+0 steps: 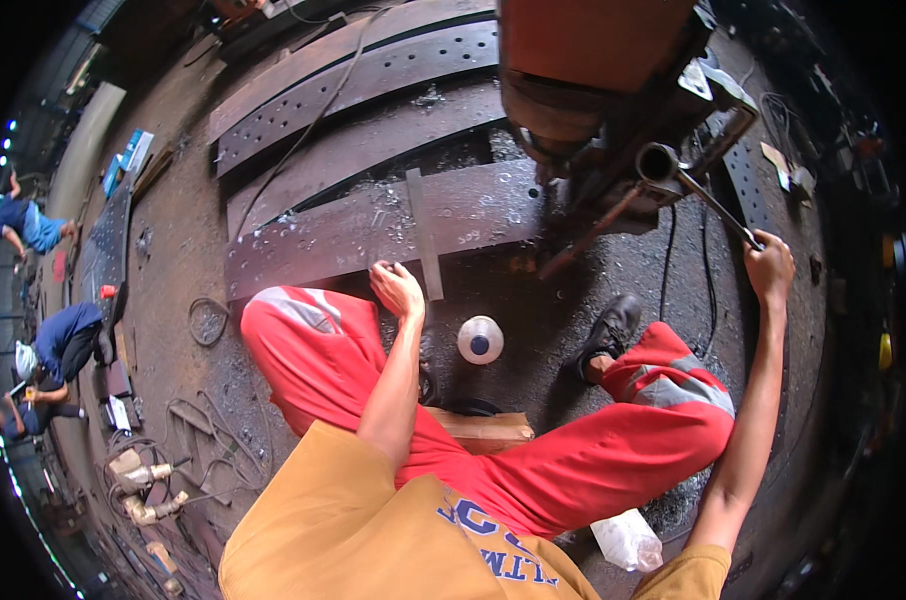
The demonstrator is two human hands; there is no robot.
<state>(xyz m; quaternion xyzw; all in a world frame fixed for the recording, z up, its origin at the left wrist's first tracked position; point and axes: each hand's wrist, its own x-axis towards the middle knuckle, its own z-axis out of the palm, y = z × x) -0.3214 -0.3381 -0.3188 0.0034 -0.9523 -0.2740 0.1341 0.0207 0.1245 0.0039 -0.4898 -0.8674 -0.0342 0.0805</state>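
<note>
My right hand has its fingers wrapped around the end of the long metal lever handle, which runs up to the orange drilling machine. My left hand rests at the near edge of the curved drilled steel plate on the floor, fingers curled, just beside a flat steel strip; I cannot tell whether they grip anything.

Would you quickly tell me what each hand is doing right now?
Left hand: fingers curled, resting at the edge of the drilled steel plate.
Right hand: closed around the drill machine's feed handle.
</note>
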